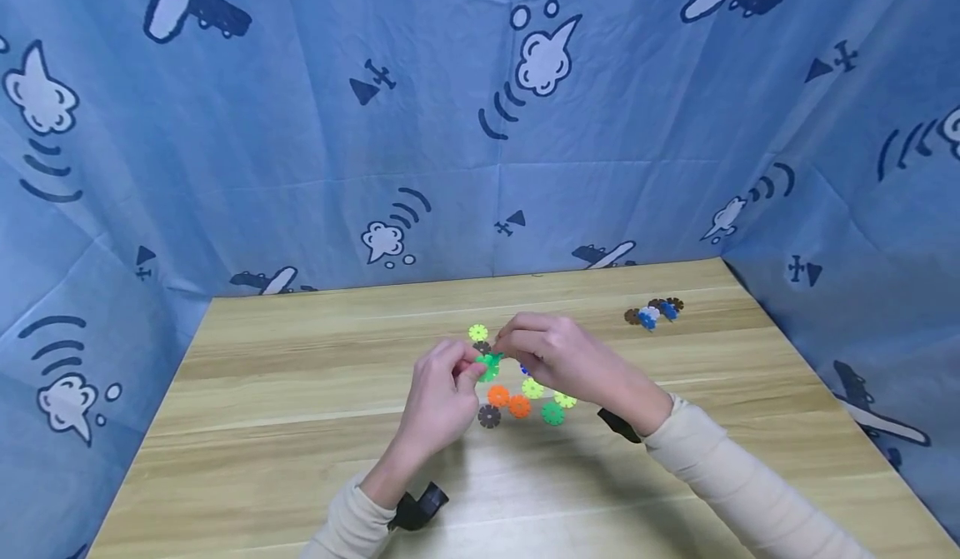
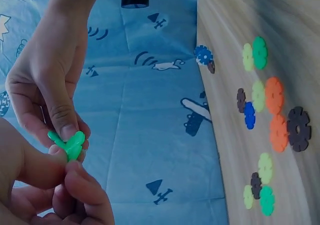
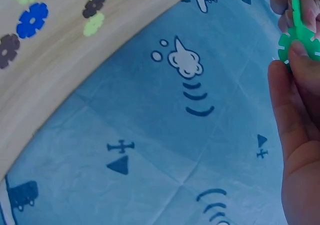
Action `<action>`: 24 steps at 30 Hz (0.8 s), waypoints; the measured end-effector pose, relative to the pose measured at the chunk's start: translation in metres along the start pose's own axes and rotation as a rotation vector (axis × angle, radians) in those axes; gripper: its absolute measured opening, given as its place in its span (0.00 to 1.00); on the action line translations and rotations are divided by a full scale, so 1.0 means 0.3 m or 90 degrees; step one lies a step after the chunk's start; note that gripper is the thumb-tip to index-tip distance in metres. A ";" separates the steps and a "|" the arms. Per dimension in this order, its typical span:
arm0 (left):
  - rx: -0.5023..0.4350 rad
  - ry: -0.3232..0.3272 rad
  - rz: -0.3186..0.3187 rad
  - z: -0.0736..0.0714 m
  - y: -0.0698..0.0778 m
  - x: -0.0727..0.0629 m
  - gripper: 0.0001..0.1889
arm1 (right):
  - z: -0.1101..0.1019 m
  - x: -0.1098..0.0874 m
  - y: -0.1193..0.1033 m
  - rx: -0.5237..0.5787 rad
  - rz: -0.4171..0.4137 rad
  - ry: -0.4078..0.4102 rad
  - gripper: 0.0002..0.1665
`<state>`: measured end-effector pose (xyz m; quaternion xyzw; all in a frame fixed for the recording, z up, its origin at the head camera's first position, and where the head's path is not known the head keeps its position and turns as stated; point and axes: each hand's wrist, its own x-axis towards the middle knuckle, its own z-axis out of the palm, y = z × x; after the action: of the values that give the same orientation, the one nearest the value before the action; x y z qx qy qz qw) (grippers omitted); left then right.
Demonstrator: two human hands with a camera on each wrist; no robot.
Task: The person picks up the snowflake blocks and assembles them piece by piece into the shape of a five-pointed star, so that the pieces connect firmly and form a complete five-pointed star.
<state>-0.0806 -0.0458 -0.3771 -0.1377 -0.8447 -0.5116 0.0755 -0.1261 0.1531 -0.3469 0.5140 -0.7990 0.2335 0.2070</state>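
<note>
My left hand [image 1: 441, 392] pinches a bright green notched plastic disc between thumb and fingers, above the middle of the table. My right hand [image 1: 566, 357] pinches a second green piece right against it. In the left wrist view the two green discs [image 2: 74, 147] meet at an angle, crossing each other. The right wrist view shows one green disc [image 3: 286, 47] face-on and the other edge-on, slotted or pressed together; fingertips partly cover the joint, so I cannot tell how deep it goes.
Loose notched discs lie on the wooden table [image 1: 300, 426] below the hands: orange [image 1: 519, 406], dark grey [image 1: 489, 416], green [image 1: 552, 413], yellow-green [image 1: 478, 332] and blue [image 2: 249, 116]. A brown, white and blue cluster [image 1: 649, 316] sits at the far right. Blue patterned cloth [image 1: 450, 126] surrounds the table's back and sides.
</note>
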 end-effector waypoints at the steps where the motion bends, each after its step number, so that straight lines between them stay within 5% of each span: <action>1: -0.004 0.001 0.003 0.001 0.001 0.000 0.06 | -0.005 0.005 -0.001 -0.005 0.001 0.000 0.15; 11: -0.071 0.019 0.001 -0.008 0.010 0.002 0.03 | -0.040 0.046 -0.001 -0.047 0.025 0.016 0.22; 19: -0.142 0.037 -0.043 -0.031 0.002 0.006 0.06 | -0.045 0.064 0.024 -0.115 0.125 0.041 0.27; 24: -0.153 0.042 -0.060 -0.039 0.003 0.002 0.07 | -0.035 0.065 0.052 -0.138 0.214 -0.031 0.34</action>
<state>-0.0811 -0.0555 -0.3706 -0.0890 -0.7798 -0.6166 0.0620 -0.1469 0.1507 -0.3299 0.3534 -0.8990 0.1650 0.1994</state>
